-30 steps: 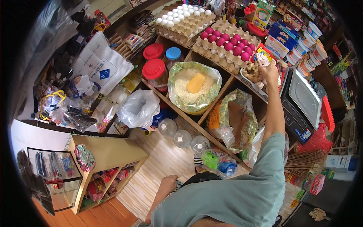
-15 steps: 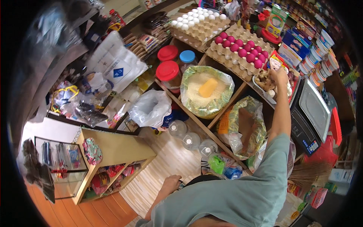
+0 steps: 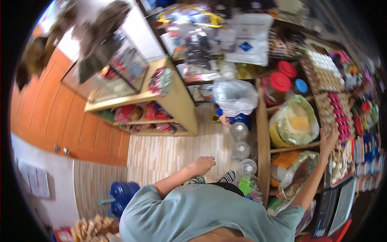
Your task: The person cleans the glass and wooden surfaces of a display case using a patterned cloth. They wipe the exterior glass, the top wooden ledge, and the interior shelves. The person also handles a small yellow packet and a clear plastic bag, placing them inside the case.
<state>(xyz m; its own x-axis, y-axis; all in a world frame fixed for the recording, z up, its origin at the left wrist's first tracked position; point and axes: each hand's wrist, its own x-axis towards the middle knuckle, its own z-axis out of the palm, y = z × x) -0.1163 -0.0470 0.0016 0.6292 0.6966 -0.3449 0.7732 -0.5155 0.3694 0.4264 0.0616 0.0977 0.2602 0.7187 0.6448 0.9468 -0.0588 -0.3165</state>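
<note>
My right hand reaches to the right side, at the near edge of a cardboard egg tray with rows of pink eggs. Its fingers look apart and seem to rest on the tray's edge; I see nothing held in them. Just nearer lies a basket with white bulbs and brown roots. A bag of pale grain with a yellow scoop stands left of this hand. Low over the floor, my left hand hangs with nothing in it, fingers loosely stretched.
Wooden bin dividers run along my right, with a digital scale at the near end. Clear plastic jugs line the floor beside them. A wooden shelf unit stands ahead left. Blue water bottles are at the lower left.
The view has turned to the left. My right hand has left the basket of bulbs and roots and is now at the pink-egg tray. My left arm reaches further forward.
</note>
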